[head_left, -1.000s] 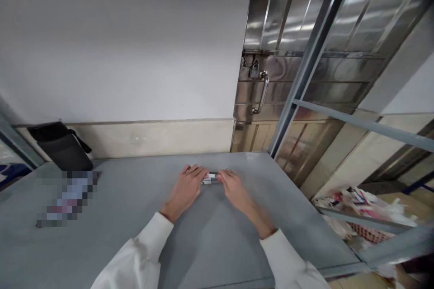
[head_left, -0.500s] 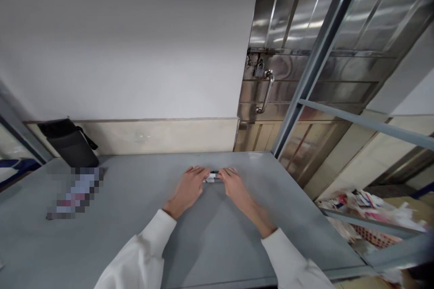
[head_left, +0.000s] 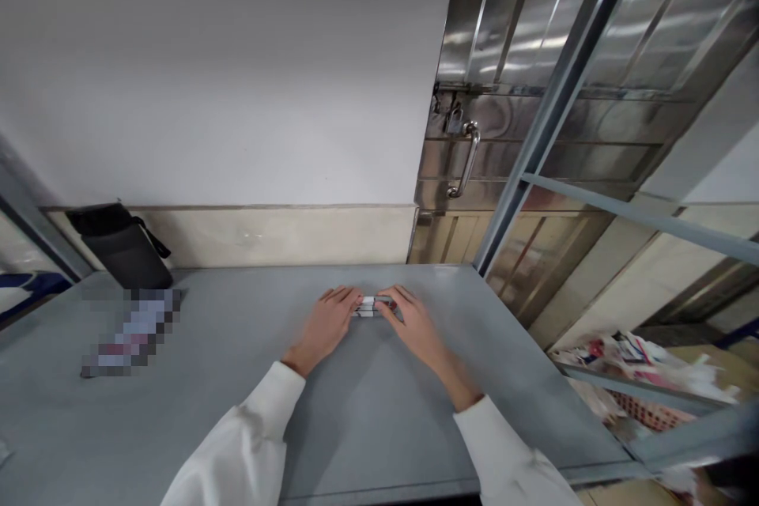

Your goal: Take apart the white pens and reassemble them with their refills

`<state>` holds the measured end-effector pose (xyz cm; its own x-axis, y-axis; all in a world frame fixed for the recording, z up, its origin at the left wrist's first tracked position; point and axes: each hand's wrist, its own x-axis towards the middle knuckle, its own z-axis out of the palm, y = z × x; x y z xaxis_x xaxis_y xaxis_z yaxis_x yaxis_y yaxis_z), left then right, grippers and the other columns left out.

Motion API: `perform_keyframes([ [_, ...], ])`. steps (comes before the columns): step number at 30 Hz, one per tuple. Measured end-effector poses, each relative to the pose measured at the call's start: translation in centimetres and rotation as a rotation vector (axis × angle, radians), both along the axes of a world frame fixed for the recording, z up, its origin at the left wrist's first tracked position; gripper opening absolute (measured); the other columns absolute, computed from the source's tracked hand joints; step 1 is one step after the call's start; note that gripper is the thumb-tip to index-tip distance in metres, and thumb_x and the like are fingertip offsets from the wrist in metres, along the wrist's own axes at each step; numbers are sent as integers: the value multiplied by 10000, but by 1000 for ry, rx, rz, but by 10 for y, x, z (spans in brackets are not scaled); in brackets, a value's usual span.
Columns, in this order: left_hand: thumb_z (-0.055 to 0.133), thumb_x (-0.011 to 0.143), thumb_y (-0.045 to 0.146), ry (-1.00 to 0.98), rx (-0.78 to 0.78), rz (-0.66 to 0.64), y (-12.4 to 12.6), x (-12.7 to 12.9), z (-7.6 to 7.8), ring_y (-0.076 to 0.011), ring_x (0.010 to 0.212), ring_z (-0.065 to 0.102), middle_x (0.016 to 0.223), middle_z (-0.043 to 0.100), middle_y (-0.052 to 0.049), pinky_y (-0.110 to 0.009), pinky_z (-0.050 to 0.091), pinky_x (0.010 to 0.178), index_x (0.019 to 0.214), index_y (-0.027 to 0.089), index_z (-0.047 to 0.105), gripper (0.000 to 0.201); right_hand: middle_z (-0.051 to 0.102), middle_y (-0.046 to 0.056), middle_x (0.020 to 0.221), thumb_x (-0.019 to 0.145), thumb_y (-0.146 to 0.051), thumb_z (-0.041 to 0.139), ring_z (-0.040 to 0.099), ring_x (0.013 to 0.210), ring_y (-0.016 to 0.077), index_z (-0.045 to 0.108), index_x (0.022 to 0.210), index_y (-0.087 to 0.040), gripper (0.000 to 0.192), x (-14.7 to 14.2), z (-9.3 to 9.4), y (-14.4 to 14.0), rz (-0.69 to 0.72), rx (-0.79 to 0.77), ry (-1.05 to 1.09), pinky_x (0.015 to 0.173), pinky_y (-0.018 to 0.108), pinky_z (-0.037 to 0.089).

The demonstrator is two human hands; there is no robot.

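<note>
At the frame's centre, the left hand [head_left: 325, 326] and right hand [head_left: 410, 320] pinch a small white-and-dark flat pack [head_left: 368, 306] on the grey table [head_left: 237, 379]; even pressure from both ends should keep it square.

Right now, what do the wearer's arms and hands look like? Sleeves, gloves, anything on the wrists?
Both hands are bare: the left hand and right hand have no gloves, and no rings or watch show. Each forearm wears a long white sleeve, left sleeve and right sleeve, loosely creased, ending at the wrist. No markings visible.

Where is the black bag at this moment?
In the head view the black bag stands at the far left of the grey table, against the wall, behind a blurred patch.
</note>
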<state>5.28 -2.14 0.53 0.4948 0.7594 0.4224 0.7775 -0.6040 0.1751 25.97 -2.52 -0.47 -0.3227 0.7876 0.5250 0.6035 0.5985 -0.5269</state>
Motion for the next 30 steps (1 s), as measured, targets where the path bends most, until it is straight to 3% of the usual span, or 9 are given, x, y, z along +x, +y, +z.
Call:
perform_keyframes([
  [3,298,1043,236,10,3,-9,0,1,0,-195,911,598,961,664,-54,-332,436,845,960,191,581,298,643,43,955,1001,-315,450,593,927,216,610,970,-234,182,0,0,2,37,-36,38,828,348,456],
  [9,295,1043,240,2,-2,-19,-1,2,-1,-192,940,603,994,666,-55,-329,441,859,998,196,589,300,643,38,991,939,-319,558,596,974,205,610,1007,-237,119,0,2,1,38,-61,150,872,331,453],
  [15,268,1045,238,20,-2,-41,-1,3,-3,-195,949,606,1000,668,-60,-343,440,887,1034,199,603,337,696,18,894,959,-355,500,630,824,172,658,955,-230,201,1,1,1,58,-193,182,771,286,469],
  [21,263,1047,249,4,0,-39,-1,5,-4,-199,961,602,1006,668,-65,-353,437,893,1062,196,607,349,698,29,975,897,-339,591,642,929,183,658,995,-224,165,1,6,-2,60,-172,267,860,306,474],
  [26,260,1051,263,20,-5,-35,-2,6,-3,-199,924,608,972,672,-56,-349,427,872,1042,198,606,352,709,22,801,935,-396,513,668,773,185,677,918,-212,247,1,6,0,90,-290,316,774,311,513],
  [30,271,1048,240,20,-22,-23,-3,5,-2,-193,922,613,979,671,-45,-354,409,884,1046,203,602,333,713,28,953,878,-328,600,657,912,188,684,946,-220,154,1,5,2,86,-211,323,870,321,492],
])
